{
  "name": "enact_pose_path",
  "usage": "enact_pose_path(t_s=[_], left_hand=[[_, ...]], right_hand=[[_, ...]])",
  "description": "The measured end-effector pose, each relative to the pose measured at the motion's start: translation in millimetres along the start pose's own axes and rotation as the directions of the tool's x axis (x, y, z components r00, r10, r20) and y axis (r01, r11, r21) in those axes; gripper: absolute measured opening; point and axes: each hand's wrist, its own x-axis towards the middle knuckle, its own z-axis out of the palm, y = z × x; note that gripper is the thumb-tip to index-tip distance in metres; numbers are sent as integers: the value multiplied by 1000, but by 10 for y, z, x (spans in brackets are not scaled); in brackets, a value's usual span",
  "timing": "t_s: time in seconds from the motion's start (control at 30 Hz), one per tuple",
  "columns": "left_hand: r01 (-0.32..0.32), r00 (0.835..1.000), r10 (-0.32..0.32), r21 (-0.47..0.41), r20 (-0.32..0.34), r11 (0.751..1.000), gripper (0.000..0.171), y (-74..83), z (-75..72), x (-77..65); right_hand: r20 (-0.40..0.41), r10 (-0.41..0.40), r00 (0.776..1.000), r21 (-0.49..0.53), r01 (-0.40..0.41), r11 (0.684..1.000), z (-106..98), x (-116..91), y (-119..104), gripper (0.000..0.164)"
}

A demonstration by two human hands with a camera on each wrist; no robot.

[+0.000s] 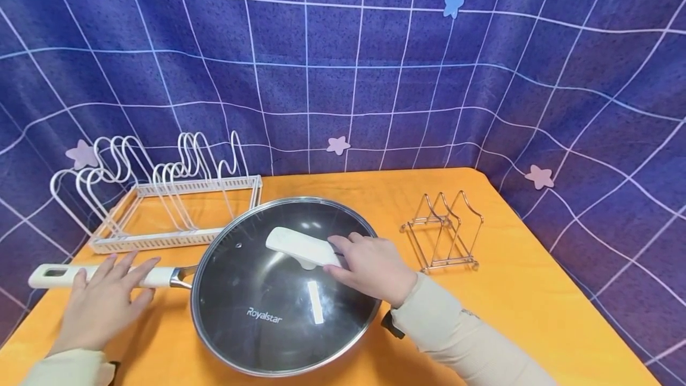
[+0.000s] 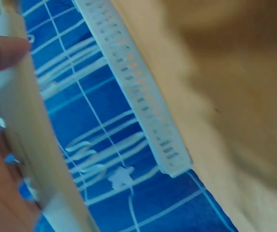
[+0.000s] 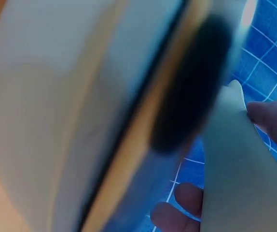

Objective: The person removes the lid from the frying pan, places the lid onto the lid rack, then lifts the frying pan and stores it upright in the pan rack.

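Observation:
In the head view a wok stands on the table under a dark glass lid marked "Royalstar". The lid has a long white handle on top. My right hand holds the right end of that lid handle, thumb on one side and fingers on the other. My left hand is at the wok's white handle, its fingers spread and fairly straight across it. The left wrist view shows the thumb overlapping the wok handle.
A white wire rack with upright loops stands behind the wok on the left. On the right is a smaller metal rack. An orange cloth covers the table, and a blue checked curtain hangs behind it.

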Motion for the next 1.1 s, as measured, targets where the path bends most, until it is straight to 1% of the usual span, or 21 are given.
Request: enact_pose_path(t_s=[0.13, 0.2, 0.43, 0.63, 0.7, 0.83, 0.97, 1.1], left_hand=[[-39, 999, 40, 3, -27, 999, 49, -10, 23, -25], [-48, 998, 48, 9, -33, 999, 49, -3, 33, -27], [-39, 998, 39, 2, -46, 999, 48, 24, 1, -8], [-41, 995, 40, -16, -86, 999, 49, 32, 4, 44], [-40, 995, 38, -23, -90, 999, 50, 31, 8, 55], [-38, 994, 38, 3, -106, 999, 49, 32, 0, 57], [-32, 990, 37, 36, -134, 999, 47, 40, -23, 19], [-41, 985, 52, 68, -165, 997, 46, 57, -21, -39]], right_hand=[[8, 11, 1000, -16, -10, 1000, -10, -2, -3, 48], [11, 15, 1000, -16, -15, 1000, -13, -6, -3, 49], [37, 30, 999, 13, -30, 999, -20, 18, -17, 51], [31, 54, 998, 48, -55, 997, -14, 20, -3, 52], [26, 67, 997, 68, -69, 995, -7, 13, 4, 51], [-3, 79, 997, 97, -79, 992, 9, -1, 2, 50], [-32, 64, 997, 101, -60, 993, 22, 5, -16, 48], [-24, 62, 998, 109, -60, 992, 46, 6, -30, 47]])
